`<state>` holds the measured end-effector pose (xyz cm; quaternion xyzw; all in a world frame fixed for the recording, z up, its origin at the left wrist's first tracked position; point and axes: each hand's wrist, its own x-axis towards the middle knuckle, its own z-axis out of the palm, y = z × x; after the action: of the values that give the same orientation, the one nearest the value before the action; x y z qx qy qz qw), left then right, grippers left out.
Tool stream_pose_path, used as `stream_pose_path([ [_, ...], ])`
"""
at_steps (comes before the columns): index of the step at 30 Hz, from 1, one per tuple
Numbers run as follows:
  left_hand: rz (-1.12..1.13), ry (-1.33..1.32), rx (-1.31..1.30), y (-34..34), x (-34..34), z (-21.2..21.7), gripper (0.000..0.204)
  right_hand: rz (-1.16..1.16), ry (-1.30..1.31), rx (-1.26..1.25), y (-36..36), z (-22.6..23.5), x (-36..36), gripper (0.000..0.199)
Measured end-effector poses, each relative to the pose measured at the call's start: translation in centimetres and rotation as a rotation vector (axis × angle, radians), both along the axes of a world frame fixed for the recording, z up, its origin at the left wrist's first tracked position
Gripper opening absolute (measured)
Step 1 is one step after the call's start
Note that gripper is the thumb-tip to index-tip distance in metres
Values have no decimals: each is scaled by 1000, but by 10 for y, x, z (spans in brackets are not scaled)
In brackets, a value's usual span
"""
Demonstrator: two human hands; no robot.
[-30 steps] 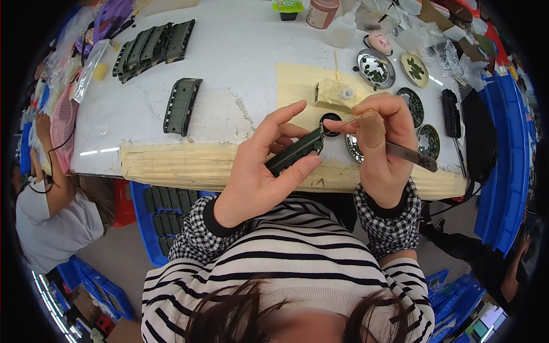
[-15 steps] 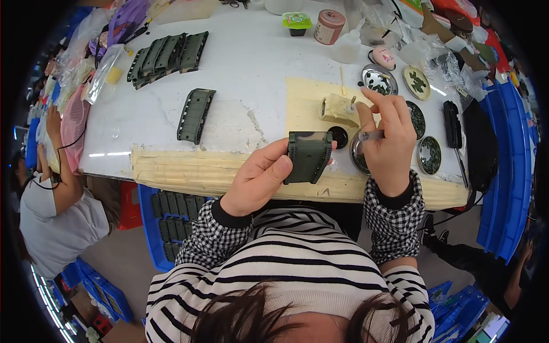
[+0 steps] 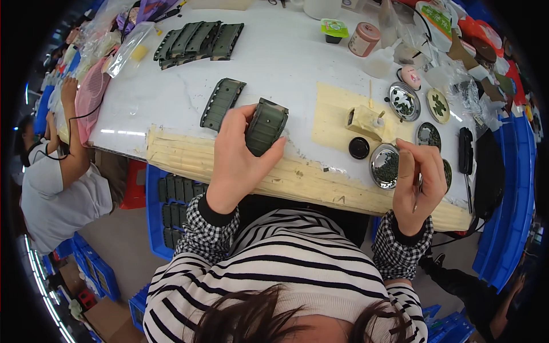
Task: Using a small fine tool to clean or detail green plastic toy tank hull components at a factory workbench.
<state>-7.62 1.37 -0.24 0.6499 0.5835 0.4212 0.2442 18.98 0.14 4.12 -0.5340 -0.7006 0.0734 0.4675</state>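
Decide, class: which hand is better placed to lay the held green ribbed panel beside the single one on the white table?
Left. The left hand already grips the green ribbed panel just right of the single panel. The right hand is farther right, closed around a thin tool.

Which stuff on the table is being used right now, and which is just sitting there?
In use:
- left hand holding a ribbed green panel
- right hand holding a thin tool
- small round dish of dark bits

Just lying about:
- pink tin
- pink fan
- green-lidded cup
- black remote-shaped thing
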Motion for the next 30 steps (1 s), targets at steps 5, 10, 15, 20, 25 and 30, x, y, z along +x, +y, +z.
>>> stream_pose_path([
  [5, 155, 509, 256, 13, -13, 2, 50, 41, -25, -31, -1, 1, -4, 13],
  [10, 176, 600, 326, 20, -20, 7, 40, 20, -44, -49, -4, -2, 7, 11],
  [15, 138, 653, 524, 101, -61, 30, 25, -21, -30, -70, -10, -5, 16, 8],
  [20, 100, 1189, 321, 205, -106, 4, 39, 18, 113, -36, -15, -2, 16, 54],
  [25, -69, 1096, 469, 205, -87, 6, 30, -103, 197, -193, -29, 2, 55, 104],
  [30, -268, 149, 355, 135, -37, 56, 22, 80, 200, -293, -35, -6, 65, 40],
])
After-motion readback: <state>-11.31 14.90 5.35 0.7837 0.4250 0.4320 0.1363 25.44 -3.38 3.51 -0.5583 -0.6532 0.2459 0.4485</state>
